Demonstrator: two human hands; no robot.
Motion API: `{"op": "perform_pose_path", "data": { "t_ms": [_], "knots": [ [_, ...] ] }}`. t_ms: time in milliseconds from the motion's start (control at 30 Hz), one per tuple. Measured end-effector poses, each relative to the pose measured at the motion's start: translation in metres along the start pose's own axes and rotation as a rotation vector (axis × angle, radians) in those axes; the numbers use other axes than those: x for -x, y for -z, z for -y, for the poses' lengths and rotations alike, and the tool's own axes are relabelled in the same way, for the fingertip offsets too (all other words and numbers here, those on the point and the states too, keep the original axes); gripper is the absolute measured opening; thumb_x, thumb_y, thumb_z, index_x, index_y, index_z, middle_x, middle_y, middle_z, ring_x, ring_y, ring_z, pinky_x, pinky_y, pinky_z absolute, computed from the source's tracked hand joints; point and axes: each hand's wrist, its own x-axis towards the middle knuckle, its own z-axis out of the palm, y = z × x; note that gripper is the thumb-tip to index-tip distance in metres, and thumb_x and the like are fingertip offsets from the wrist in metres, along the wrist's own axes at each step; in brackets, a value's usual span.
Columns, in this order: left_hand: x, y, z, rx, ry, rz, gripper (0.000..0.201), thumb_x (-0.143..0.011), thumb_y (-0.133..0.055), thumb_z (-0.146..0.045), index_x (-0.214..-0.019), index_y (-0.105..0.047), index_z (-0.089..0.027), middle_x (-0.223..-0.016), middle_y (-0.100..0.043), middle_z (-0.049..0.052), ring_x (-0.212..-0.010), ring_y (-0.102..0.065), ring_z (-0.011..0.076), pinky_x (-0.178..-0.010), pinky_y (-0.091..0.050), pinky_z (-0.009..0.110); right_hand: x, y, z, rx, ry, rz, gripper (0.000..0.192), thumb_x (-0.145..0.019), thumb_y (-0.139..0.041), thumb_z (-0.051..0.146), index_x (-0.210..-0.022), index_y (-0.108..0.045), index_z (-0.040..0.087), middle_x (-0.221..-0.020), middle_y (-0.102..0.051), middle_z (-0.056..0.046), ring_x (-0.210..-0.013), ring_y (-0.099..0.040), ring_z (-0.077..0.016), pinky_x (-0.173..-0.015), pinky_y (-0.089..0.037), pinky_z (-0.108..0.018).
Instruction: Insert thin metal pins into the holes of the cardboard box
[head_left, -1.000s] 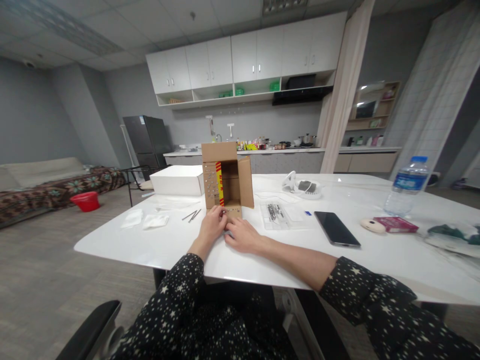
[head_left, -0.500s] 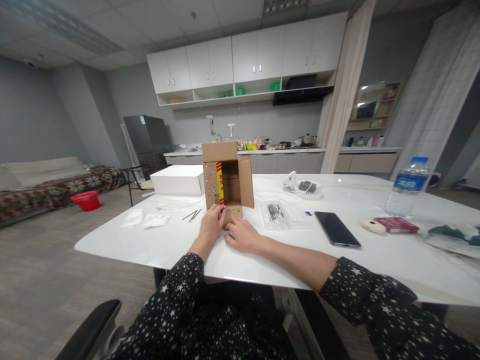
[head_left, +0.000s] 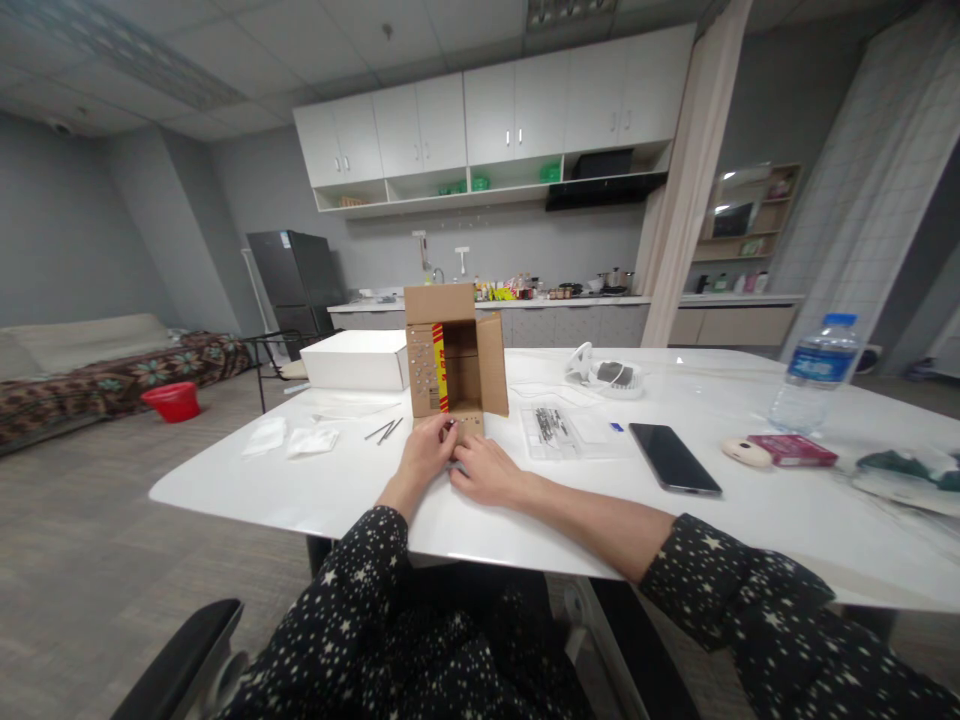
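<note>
The person is sitting at a white bench (head_left: 315, 490) with both hands resting together at the foot of an open cardboard box (head_left: 454, 350).

**Hands**
- The left hand (head_left: 421, 452) is lying on the bench with its fingers curled. Its fingertips are pinching a small thin metal piece against the lower front flap of the box. The piece is too small to identify.
- The right hand (head_left: 486, 468) is lying just beside the left hand, touching it, palm down on the bench. Its fingers are partly hidden behind the left hand, so it is not possible to tell whether this grip is spread or pressed together.

**Cardboard box**
- The box is standing upright on the bench, directly beyond the hands, with its open face turned toward the person.
- The top flap is standing up and the side flaps are swinging outward.
- A red and yellow strip is running down the inner left edge.
- The left flap is showing rows of small dots.

**Surrounding items**
- A few thin metal pins (head_left: 385, 431) are lying on the bench just left of the box.
- A white box (head_left: 356, 361) is sitting behind them.
- A clear plastic tray (head_left: 559, 432) is lying to the right of the cardboard box.
- A dark phone (head_left: 673, 458) is lying face up further right.
- A water bottle (head_left: 814, 373) is standing well apart, near the far right edge.
</note>
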Motion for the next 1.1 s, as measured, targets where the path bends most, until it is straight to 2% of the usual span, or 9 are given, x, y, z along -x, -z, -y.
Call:
{"op": "perform_pose_path", "data": {
  "t_ms": [433,733,1100],
  "knots": [
    [0.0,-0.002,0.005,0.048,0.022,0.03,0.015,-0.087,-0.052,-0.024,-0.095,-0.064,-0.02,-0.079,-0.07,0.003,-0.069,-0.063,0.0164,-0.068,-0.049,0.03,0.001,0.001,0.0,-0.025,0.007,-0.009,0.032,-0.091,-0.048,0.03,-0.113,-0.065,0.014,-0.12,-0.061,-0.014,-0.106,-0.054,-0.0256,-0.089,-0.044,-0.039],
    [0.0,-0.006,0.011,0.069,0.049,0.084,0.017,-0.086,-0.05,-0.022,-0.096,-0.063,-0.019,-0.086,-0.072,0.005,-0.077,-0.066,0.0184,-0.073,-0.051,0.031,0.001,0.001,0.001,-0.043,0.0,-0.001,0.032,-0.091,-0.049,0.03,-0.114,-0.064,0.013,-0.122,-0.061,-0.014,-0.11,-0.055,-0.026,-0.092,-0.043,-0.04],
    [0.0,-0.003,0.007,0.083,0.094,0.136,0.017,-0.086,-0.049,-0.025,-0.092,-0.064,-0.019,-0.084,-0.072,0.005,-0.075,-0.065,0.0191,-0.071,-0.048,0.031,0.0,0.002,0.001,-0.037,-0.007,0.0,0.032,-0.091,-0.048,0.031,-0.112,-0.065,0.014,-0.119,-0.062,-0.014,-0.108,-0.055,-0.0255,-0.09,-0.043,-0.039]
  ]
}}
